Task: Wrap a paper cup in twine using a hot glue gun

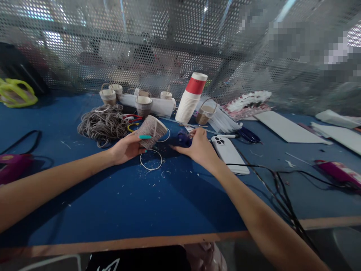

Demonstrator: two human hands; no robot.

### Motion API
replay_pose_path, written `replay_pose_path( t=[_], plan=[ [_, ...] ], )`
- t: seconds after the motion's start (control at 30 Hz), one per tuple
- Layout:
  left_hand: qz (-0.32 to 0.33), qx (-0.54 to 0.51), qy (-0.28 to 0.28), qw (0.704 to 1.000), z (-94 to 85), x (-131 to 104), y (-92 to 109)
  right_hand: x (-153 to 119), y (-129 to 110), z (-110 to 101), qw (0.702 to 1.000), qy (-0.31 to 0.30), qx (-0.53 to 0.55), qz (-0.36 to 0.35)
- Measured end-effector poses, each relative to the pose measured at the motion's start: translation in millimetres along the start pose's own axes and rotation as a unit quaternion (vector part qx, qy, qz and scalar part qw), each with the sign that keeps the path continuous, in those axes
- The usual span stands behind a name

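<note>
My left hand (pixel 128 147) is closed around a paper cup (pixel 153 131) wrapped in grey-brown cord, tilted on its side above the table. To the right, the thumb and fingers of my right hand (pixel 201 147) curl round a dark blue object (pixel 184 139), its kind partly hidden by the hand and shadow. A thin white ring (pixel 150 169) lies on the table just below the cup. Another pale ring shows partly behind the cup. A heap of grey cord (pixel 104 124) lies beyond my left hand, with red-handled pliers (pixel 132 117) beside it.
Several small cord-covered baskets (pixel 143 107) stand along the back. A leaning stack of white paper cups (pixel 188 101) rises behind my hands. A white phone (pixel 229 154) lies by my right wrist. Black cables (pixel 278 180) cross the right side. A perforated metal screen (pixel 169 45) stands behind.
</note>
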State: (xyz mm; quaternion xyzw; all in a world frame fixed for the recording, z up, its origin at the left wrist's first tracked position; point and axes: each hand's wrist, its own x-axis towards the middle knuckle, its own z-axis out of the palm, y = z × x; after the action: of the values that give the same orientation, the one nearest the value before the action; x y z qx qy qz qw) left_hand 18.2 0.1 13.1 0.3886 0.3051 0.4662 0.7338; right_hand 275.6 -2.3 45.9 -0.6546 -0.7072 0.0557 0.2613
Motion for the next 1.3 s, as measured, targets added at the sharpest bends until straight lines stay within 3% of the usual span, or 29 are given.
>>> replay_pose_path(
  t=[0.1, 0.27, 0.43, 0.6, 0.77, 0.97, 1.1, 1.3],
  plan=[
    [0.036, 0.040, 0.016, 0.998, 0.4, 2, -2, -6, -3, -2, 0.999, 0.007, -0.019, -0.033],
    [0.088, 0.074, 0.041, 0.993, 0.1, 4, -3, -19, -10, -10, 0.985, 0.119, -0.002, -0.126],
    [0.096, 0.082, 0.040, 0.991, -6.4, 8, 1, -21, -9, -17, 0.923, 0.228, 0.063, -0.304],
    [0.081, 0.101, 0.016, 0.991, -7.5, 10, 1, -18, -11, -12, 0.881, 0.176, 0.124, -0.422],
    [0.084, 0.097, 0.061, 0.990, -4.1, 9, -1, -21, -11, -6, 0.894, 0.109, 0.138, -0.413],
    [0.082, 0.076, 0.086, 0.990, -6.5, 12, -1, -23, -12, -9, 0.904, 0.074, 0.138, -0.398],
    [0.076, 0.073, 0.090, 0.990, -10.3, 15, -2, -24, -11, -9, 0.906, 0.073, 0.144, -0.391],
    [0.077, 0.071, 0.099, 0.990, -8.9, 14, -2, -24, -11, -11, 0.885, 0.109, 0.176, -0.417]
  ],
)
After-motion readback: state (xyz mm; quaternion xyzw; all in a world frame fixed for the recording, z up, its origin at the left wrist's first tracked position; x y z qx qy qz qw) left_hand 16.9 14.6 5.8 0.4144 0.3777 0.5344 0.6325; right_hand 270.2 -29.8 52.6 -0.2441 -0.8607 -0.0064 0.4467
